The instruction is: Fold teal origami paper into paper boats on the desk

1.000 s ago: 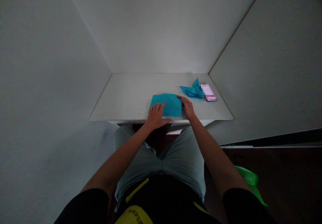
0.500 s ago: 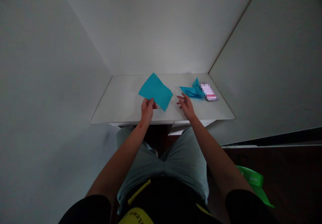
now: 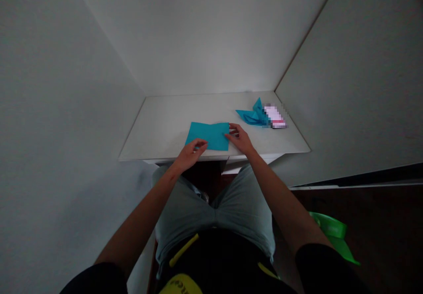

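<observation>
A blue sheet of paper [image 3: 209,131] lies low over the front of the white table, its far edge a little wavy. My left hand [image 3: 192,152] is at the near left edge of the sheet, with thumb and curled fingers close together on it. At the right edge, my right hand [image 3: 240,139] has its thumb over the paper and its fingers along the side. Beyond that hand rests a folded blue paper shape [image 3: 254,114] with pointed ends, perhaps an origami bird.
A phone-like object [image 3: 275,117], blurred by pixels, lies beside the folded paper. The white table [image 3: 155,126] is bounded by a back wall and side walls. A green plastic item [image 3: 332,230], partly hidden by my arm, stands at the lower right.
The sheet has come down towards me and turned, so its edges now run nearly square to the table. My right hand has reached its right edge; my left hand moved slightly nearer.
</observation>
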`<state>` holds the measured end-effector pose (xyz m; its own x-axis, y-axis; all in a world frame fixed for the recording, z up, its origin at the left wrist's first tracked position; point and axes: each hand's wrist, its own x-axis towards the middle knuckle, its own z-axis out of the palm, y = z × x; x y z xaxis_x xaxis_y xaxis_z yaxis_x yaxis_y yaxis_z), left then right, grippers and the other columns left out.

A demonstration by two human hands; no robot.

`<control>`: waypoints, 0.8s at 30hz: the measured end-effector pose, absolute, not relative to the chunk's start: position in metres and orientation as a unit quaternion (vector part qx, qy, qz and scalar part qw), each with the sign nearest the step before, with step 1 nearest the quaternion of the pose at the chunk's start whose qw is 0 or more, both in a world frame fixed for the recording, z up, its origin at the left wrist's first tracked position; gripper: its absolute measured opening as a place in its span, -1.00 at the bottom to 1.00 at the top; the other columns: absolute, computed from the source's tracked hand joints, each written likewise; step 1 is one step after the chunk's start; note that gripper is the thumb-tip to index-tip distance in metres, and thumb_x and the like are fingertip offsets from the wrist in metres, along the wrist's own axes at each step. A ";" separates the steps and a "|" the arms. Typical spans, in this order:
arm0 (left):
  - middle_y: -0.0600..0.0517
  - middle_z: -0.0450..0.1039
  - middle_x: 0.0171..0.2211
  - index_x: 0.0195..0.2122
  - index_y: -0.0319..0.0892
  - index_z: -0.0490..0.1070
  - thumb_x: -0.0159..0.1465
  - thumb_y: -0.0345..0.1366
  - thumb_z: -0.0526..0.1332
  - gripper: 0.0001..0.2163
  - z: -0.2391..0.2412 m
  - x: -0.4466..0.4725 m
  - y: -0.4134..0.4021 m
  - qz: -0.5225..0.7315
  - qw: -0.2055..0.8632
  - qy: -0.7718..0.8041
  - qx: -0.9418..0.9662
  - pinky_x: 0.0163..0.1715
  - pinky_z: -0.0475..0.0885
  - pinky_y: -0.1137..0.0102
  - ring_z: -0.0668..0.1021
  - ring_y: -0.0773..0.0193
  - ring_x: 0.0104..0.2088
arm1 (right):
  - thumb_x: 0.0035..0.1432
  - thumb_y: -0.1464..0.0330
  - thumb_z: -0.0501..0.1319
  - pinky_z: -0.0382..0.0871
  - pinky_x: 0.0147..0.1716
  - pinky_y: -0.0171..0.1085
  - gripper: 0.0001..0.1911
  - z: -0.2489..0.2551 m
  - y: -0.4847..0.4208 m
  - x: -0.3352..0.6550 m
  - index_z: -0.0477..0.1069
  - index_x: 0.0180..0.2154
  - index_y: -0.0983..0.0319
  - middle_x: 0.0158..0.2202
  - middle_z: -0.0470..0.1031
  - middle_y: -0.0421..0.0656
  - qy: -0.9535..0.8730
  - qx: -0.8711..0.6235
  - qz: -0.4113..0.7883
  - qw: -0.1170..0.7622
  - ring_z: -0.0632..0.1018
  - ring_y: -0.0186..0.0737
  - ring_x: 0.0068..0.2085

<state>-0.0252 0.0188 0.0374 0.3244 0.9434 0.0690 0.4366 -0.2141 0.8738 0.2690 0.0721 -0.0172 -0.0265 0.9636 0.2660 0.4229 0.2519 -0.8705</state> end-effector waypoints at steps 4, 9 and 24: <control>-0.09 0.40 0.42 0.35 -0.09 0.46 0.51 -0.08 0.16 -0.55 0.031 -0.017 0.046 0.215 0.165 0.475 0.837 0.49 0.21 0.00 0.32 -0.03 0.49 | 0.35 0.01 0.32 0.56 -0.05 -0.05 -0.48 -0.010 0.068 0.268 0.54 0.23 0.06 0.16 0.59 -0.03 -0.703 -0.518 0.257 0.414 0.64 -0.02 -0.04; -0.02 0.10 0.58 0.53 0.01 0.23 0.55 0.02 0.05 -0.43 0.008 0.001 0.041 0.110 0.060 0.461 0.878 0.55 0.02 -0.05 0.11 -0.02 0.59 | 0.40 0.01 0.28 0.54 0.02 -0.04 -0.56 -0.002 0.063 0.267 0.60 0.18 0.05 0.11 0.61 -0.04 -0.737 -0.503 0.234 0.387 0.64 -0.03 -0.06; -0.40 0.08 0.55 0.57 -0.45 -0.02 0.52 0.10 0.07 -0.19 -0.001 0.009 0.036 0.150 0.015 0.498 0.854 0.53 0.11 0.03 0.21 -0.12 0.55 | 0.57 0.14 0.06 0.40 0.23 0.11 -0.58 0.003 0.047 0.241 0.58 0.21 0.07 0.20 0.65 -0.09 -0.832 -0.468 0.161 0.252 0.59 0.07 0.20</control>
<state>0.0089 0.0357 -0.0006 0.4596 0.8546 0.2416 0.8454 -0.5043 0.1758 0.2413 0.0467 0.0029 -0.4350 0.8593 0.2690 0.6974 0.5105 -0.5030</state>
